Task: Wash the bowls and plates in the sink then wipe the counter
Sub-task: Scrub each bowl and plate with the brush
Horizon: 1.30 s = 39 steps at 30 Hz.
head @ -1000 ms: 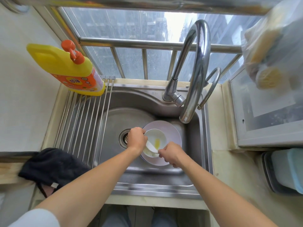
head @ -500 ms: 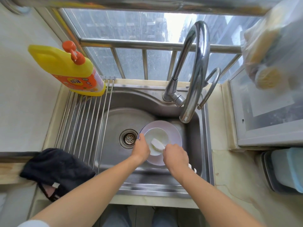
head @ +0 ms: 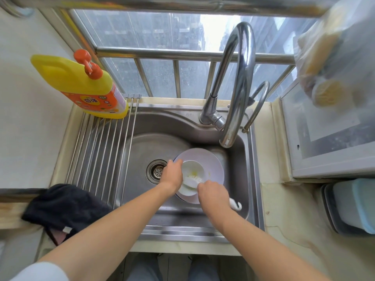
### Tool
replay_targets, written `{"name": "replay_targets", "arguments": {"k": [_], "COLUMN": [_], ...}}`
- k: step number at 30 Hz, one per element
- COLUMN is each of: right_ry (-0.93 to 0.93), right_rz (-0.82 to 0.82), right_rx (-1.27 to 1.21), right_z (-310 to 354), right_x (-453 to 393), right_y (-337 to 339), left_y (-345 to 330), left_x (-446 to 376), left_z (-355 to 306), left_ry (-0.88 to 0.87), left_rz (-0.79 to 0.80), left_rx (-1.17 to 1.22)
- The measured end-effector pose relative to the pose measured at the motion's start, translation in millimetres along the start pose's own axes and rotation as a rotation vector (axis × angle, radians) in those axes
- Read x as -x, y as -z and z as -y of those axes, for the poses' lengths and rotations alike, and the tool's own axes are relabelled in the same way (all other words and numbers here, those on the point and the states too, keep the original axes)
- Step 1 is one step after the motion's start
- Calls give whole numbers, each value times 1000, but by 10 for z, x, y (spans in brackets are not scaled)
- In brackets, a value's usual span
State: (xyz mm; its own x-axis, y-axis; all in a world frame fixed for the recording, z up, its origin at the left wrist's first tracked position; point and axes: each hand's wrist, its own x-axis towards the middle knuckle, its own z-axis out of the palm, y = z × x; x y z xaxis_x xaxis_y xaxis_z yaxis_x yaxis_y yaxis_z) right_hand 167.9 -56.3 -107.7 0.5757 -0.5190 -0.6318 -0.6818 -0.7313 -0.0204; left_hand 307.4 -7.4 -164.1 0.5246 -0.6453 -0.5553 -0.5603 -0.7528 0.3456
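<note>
Resting on a plate (head: 213,165) in the sink (head: 239,151), the wet, likely slippery and breakable bowl (head: 193,169) is gripped at its rim by the left hand (head: 172,175), while a brush (head: 192,180) is clasped in the right hand (head: 213,192) fingers.

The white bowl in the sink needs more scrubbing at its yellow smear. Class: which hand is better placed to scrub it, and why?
Right. The right hand already grips the brush, whose head lies inside the white bowl beside the smear. The left hand holds the bowl's rim, steadying it on the plate.
</note>
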Motion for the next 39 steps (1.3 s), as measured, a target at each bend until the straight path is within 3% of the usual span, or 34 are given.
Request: {"name": "replay_targets", "arguments": {"k": [3,5,9,12,14,17,19,21,23,25,27,31,33,34,37,39], "right_ry": [-151,-202,-44,75,-6,-238,-290,-221,-86,48,43,-216,-237,-241,-127,-51], "right_rz": [128,162,-84,-134,-18,182,239,147,-29,-138,-101,123,162,147,-23,-100], "right_rx": [-351,-445,55,142,-10,-547,-724,-487,-68,101,67,-496,-666,-635,-179,-31], "right_z": [0,-53,-145,-70,-29,-95,-155,-222,-225,-173,-102,2,-9,-41,-138,-138], "right_x": [-88,-166,-153,-114,-98,-191,-255,-232,-180,-145,-99,-80,-117,-109,-84,-79], "right_y": [-43,-25,167,110,-2,-84,-93,-4,116,157,91,-137,-184,-163,-21,6], "left_y": [15,23,50,71,64,56,61,68,82,94,98,82,89,93,110,103], "left_x": [-3,7,20,-14,-41,-50,-47,-51,-64,-78,-83,-84,-79,-74,-61,-60], "left_z": [19,20,-34,-43,-33,-20,-30,-37,-38,-38,-40,-24,-32,-35,-30,-21], "left_ry": [10,13,-32,-40,-35,-27,-30,-49,-58,-60,-70,-67,-82,-96,-111,-117], "left_rz": [-25,-23,-41,-34,-28,-24,-22,-18,-7,4,10,10,21,27,45,44], "left_rx": [-8,9,14,19,20,15,11,-9,-19,-23,-33,-68,-104,-121,-145,-126]}}
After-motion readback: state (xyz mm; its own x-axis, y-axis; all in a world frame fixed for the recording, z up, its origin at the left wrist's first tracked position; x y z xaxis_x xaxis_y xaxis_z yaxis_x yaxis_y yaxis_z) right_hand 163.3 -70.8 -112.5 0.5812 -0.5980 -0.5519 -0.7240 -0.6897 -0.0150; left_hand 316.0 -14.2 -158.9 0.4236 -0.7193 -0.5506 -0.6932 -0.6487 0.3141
